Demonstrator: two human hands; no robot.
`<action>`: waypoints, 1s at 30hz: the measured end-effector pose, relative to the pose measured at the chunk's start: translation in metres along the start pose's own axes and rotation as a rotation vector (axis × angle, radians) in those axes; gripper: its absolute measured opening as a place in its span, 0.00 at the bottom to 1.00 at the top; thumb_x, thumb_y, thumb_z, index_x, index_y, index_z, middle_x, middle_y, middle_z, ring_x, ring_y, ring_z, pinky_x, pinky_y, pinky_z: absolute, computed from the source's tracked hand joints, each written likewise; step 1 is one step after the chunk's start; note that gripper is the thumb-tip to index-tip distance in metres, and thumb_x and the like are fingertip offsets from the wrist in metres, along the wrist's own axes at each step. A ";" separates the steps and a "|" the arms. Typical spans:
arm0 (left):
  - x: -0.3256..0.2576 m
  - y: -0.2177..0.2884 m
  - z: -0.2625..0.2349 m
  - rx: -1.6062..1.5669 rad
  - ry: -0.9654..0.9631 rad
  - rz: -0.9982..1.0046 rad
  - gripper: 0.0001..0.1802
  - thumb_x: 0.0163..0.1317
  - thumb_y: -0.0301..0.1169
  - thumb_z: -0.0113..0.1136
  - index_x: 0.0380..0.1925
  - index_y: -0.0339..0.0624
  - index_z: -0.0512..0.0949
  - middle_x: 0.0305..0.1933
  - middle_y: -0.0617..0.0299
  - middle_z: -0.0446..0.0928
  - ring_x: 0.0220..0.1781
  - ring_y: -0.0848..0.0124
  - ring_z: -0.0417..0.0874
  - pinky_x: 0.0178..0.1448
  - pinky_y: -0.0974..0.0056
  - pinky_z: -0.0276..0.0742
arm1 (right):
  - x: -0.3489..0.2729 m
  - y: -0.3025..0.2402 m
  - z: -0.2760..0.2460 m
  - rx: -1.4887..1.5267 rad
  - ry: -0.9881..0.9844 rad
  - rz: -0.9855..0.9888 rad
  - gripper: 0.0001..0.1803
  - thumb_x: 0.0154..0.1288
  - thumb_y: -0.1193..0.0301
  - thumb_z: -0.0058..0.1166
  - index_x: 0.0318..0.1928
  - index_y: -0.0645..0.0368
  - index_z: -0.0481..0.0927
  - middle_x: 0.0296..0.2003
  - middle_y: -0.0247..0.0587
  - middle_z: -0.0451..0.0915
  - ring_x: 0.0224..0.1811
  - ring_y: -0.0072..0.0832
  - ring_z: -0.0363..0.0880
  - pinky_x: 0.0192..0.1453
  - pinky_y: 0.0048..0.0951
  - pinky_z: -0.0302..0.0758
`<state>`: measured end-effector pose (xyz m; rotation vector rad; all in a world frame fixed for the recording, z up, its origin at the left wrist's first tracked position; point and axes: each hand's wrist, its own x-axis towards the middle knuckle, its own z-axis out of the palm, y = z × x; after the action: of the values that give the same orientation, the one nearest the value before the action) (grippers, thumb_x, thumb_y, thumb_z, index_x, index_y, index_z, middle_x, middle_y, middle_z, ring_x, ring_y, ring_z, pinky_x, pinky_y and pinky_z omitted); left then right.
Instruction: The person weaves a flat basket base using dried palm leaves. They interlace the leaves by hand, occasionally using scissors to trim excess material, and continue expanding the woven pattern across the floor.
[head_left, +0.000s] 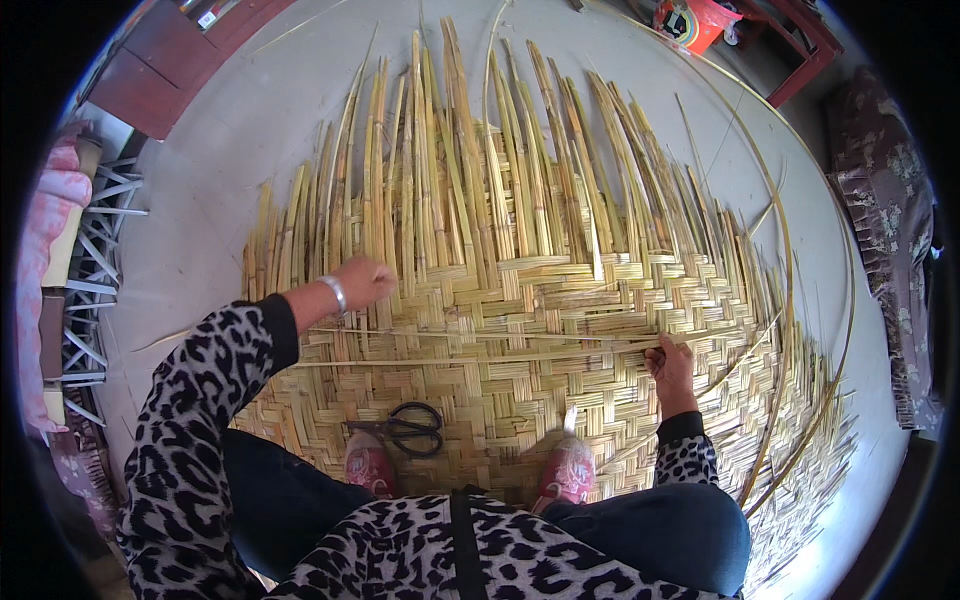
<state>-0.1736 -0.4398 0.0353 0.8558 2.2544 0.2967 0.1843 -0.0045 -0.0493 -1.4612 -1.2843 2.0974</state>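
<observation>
Upper left, we see reddish-brown wooden cabinet [150, 85], set on pale grey floor [185, 225]. Along left edge, pink-and-white cloth [60, 195] just beside white metal legs [95, 265]; below these we make out dark fringed cloth [88, 470]. Upper right, red bucket [697, 24] with multicoloured print, near red wooden furniture frame [818, 42], only partly in our view. Right edge, dark floral drape [880, 210], pale blossoms, fringed lower border.
</observation>
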 end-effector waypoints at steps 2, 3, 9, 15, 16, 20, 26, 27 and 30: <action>0.033 0.013 -0.002 -0.147 0.080 -0.007 0.12 0.61 0.36 0.60 0.37 0.38 0.83 0.33 0.56 0.84 0.32 0.68 0.83 0.40 0.61 0.79 | -0.002 -0.001 0.002 -0.029 0.016 0.002 0.11 0.68 0.63 0.56 0.36 0.57 0.72 0.25 0.35 0.76 0.23 0.24 0.78 0.24 0.24 0.77; 0.051 0.019 -0.004 -0.224 0.137 0.014 0.11 0.60 0.33 0.61 0.38 0.37 0.83 0.33 0.59 0.84 0.32 0.74 0.84 0.39 0.64 0.80 | -0.003 -0.003 0.004 -0.023 0.041 0.012 0.12 0.68 0.62 0.56 0.36 0.57 0.72 0.25 0.36 0.76 0.23 0.24 0.78 0.25 0.25 0.77; 0.140 0.049 -0.008 -0.556 0.269 -0.281 0.17 0.61 0.37 0.64 0.45 0.38 0.78 0.34 0.61 0.81 0.33 0.71 0.83 0.39 0.65 0.82 | -0.022 -0.018 0.013 -0.013 -0.047 0.098 0.18 0.71 0.55 0.51 0.43 0.58 0.74 0.28 0.39 0.81 0.24 0.24 0.80 0.28 0.26 0.79; 0.184 0.053 -0.008 -0.787 0.371 -0.449 0.17 0.59 0.39 0.67 0.41 0.39 0.78 0.32 0.60 0.80 0.34 0.70 0.83 0.31 0.65 0.79 | -0.037 -0.022 0.015 -0.100 -0.165 0.164 0.16 0.73 0.59 0.48 0.41 0.62 0.76 0.30 0.39 0.81 0.27 0.23 0.81 0.35 0.24 0.81; 0.190 0.054 -0.008 -0.681 0.471 -0.418 0.18 0.56 0.39 0.69 0.40 0.38 0.78 0.34 0.54 0.82 0.36 0.64 0.84 0.35 0.61 0.79 | -0.041 -0.022 0.015 -0.075 -0.168 0.164 0.12 0.73 0.65 0.46 0.39 0.62 0.75 0.29 0.38 0.81 0.26 0.24 0.81 0.34 0.25 0.81; 0.207 0.057 -0.007 -0.221 0.671 -0.391 0.20 0.49 0.39 0.71 0.37 0.35 0.80 0.38 0.46 0.83 0.42 0.49 0.83 0.48 0.54 0.78 | -0.045 -0.020 0.016 -0.086 -0.194 0.235 0.14 0.74 0.66 0.42 0.45 0.65 0.75 0.31 0.39 0.81 0.29 0.23 0.80 0.37 0.25 0.80; 0.241 0.056 -0.029 -0.544 0.711 -0.398 0.13 0.51 0.33 0.67 0.33 0.35 0.81 0.35 0.48 0.83 0.35 0.59 0.84 0.44 0.57 0.79 | -0.044 -0.017 0.013 -0.081 -0.219 0.225 0.14 0.75 0.66 0.43 0.46 0.65 0.75 0.31 0.40 0.81 0.29 0.25 0.81 0.36 0.26 0.79; 0.244 0.057 -0.037 -0.692 0.698 -0.362 0.12 0.51 0.32 0.66 0.32 0.36 0.81 0.34 0.49 0.83 0.33 0.60 0.84 0.42 0.58 0.79 | -0.044 -0.017 0.012 -0.077 -0.221 0.225 0.14 0.75 0.66 0.43 0.46 0.65 0.75 0.31 0.40 0.81 0.29 0.25 0.81 0.36 0.26 0.79; 0.249 0.072 -0.072 -1.268 0.703 -0.303 0.07 0.58 0.28 0.60 0.33 0.36 0.80 0.30 0.55 0.82 0.29 0.65 0.82 0.34 0.64 0.79 | -0.042 -0.017 0.010 -0.094 -0.225 0.234 0.14 0.75 0.66 0.42 0.44 0.64 0.75 0.31 0.39 0.81 0.28 0.25 0.80 0.35 0.27 0.79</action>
<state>-0.3216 -0.2202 -0.0135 -0.3220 2.0657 1.8161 0.1906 -0.0271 -0.0095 -1.5135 -1.3655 2.4426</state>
